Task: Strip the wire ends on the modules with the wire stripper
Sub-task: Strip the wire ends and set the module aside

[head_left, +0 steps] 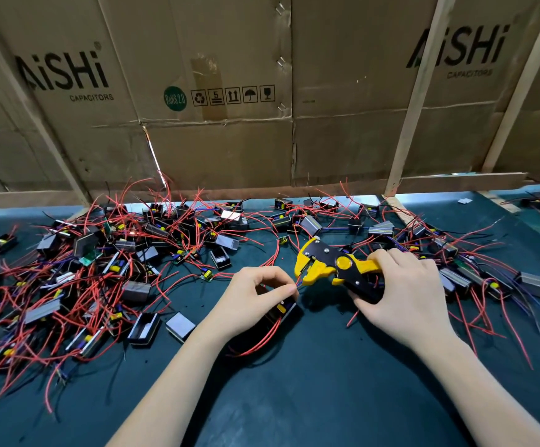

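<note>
Yellow-and-black wire stripper is held in the right hand, fingers curled round both handles, at mid-table just right of centre. Its head is pointed left, with the jaws set against wire ends pinched between thumb and forefinger of the left hand. Whether the jaws are fully closed on the wire cannot be told, as the tips are small and partly hidden. A black module is tucked under the left palm, its remaining fingers curled over it; a red lead is looped from it toward the near side. A large tangle of modules with red wires is spread over the left and far parts of the dark green mat; a smaller group lies to the right. Flattened cardboard boxes are stood along the far edge.
</note>
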A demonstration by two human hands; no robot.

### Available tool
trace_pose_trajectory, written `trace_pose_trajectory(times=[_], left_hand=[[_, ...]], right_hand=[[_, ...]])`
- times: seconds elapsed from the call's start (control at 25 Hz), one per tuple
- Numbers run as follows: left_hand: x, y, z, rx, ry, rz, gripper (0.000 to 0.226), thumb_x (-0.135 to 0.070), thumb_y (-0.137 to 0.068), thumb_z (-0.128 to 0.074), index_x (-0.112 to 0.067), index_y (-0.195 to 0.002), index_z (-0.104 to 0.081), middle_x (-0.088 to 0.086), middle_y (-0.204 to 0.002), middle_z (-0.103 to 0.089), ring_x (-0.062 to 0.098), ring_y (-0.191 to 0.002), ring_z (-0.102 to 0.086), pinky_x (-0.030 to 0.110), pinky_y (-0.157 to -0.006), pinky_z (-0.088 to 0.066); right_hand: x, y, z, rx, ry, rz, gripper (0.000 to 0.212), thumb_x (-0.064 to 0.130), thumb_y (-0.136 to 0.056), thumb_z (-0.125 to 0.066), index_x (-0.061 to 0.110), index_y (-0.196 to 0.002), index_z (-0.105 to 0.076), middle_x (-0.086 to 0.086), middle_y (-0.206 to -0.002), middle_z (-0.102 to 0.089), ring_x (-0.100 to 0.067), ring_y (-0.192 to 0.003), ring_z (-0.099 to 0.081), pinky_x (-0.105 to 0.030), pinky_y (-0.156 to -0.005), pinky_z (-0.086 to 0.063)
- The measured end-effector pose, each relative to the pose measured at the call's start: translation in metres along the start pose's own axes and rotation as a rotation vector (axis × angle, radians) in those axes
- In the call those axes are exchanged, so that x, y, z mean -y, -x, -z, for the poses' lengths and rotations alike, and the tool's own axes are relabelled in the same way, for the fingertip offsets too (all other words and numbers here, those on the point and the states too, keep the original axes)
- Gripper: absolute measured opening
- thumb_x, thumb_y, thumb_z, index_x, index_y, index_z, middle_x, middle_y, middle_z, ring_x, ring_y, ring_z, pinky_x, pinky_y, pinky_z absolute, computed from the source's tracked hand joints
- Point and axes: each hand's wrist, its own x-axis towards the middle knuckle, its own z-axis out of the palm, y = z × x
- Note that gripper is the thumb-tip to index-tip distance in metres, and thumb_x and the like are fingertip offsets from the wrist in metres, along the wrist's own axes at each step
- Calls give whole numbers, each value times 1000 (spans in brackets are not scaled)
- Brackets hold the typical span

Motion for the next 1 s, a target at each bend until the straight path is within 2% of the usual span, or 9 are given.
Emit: trace_pose_trajectory(times=[0.12, 0.32, 0.56, 0.84, 1.0], left_hand=[[3, -1, 0, -2, 7, 3, 16, -16, -93, -65, -17, -79, -72, -4, -83, -75, 13, -80, -68, 20, -79, -50], [5, -1, -2, 12, 28, 39, 22, -15, -92, -62, -22, -72, -69, -5, -79, -73, 6, -75, -64, 17, -73, -48], [3, -1, -2, 5, 37, 51, 26, -14, -91, -63, -25, -68, -69, -6, -77, -73, 5, -74, -65, 17, -76, -48], [0, 0, -1, 7, 83, 80, 24, -12, -92, -62, -20, -71, -69, -3, -77, -73, 7, -75, -64, 20, -78, -49], [-3, 0, 0, 5, 137, 70, 20, -9, -93, -61, -12, -75, -69, 0, -78, -73, 10, -78, -64, 23, -81, -48]], right_hand=[[3, 1, 0, -1, 7, 29, 48, 49, -58, -81, 17, -86, -59, 2, -78, -56, -29, -77, -56, -38, -70, -35], [7, 0, 1, -27, 11, 26, 47, 49, -58, -81, 16, -83, -59, 1, -75, -57, -29, -73, -57, -37, -68, -35], [8, 0, 2, -55, 1, 45, 43, 46, -59, -82, 15, -79, -60, 0, -70, -57, -29, -69, -59, -37, -67, -36], [8, 1, 2, -83, -68, 36, 39, 34, -53, -89, 12, -71, -62, -2, -63, -58, -32, -56, -54, -35, -59, -44], [10, 1, 1, -40, -102, -4, 37, 33, -54, -90, 11, -69, -64, -5, -60, -60, -34, -55, -59, -31, -54, -41]])
